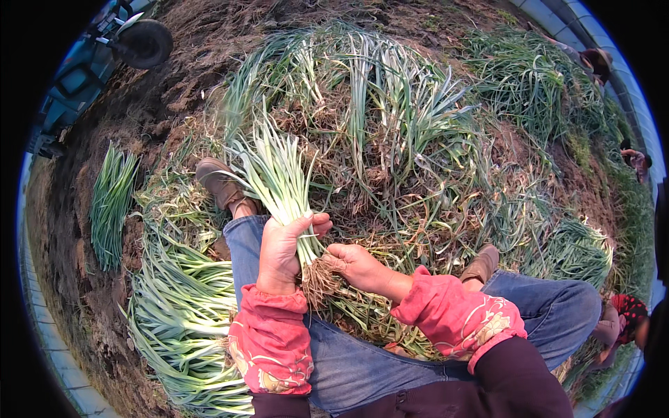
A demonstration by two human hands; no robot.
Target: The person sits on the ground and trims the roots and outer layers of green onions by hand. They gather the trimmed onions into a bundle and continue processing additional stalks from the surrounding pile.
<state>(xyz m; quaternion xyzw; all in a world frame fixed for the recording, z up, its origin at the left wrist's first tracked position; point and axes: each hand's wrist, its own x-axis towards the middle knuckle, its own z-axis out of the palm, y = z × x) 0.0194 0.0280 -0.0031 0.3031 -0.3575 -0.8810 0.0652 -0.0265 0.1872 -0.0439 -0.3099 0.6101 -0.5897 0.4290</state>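
My left hand (285, 243) is wrapped around a bunch of green garlic or similar allium plants (277, 177), thumb across the pale stems. Its leaves fan up and away from me, while the brown stringy roots (318, 279) hang towards my lap. At the root end, the thumb and bent fingers of my right hand (366, 267) pinch the roots or a stem base; the fingertips are partly hidden. Beside my left leg lies a row of pale-stemmed bunches (188, 318), roots turned towards me. Ahead spreads a large heap of uncleaned plants (360, 99) with soil-brown roots.
Dry leaf litter (418, 224) covers the ground between my shoes. A separate bundle (112, 209) lies on bare soil at left, near a blue wheeled vehicle (78, 89). More plant piles (538, 89) and several people, one in a red dotted garment (630, 313), are at right.
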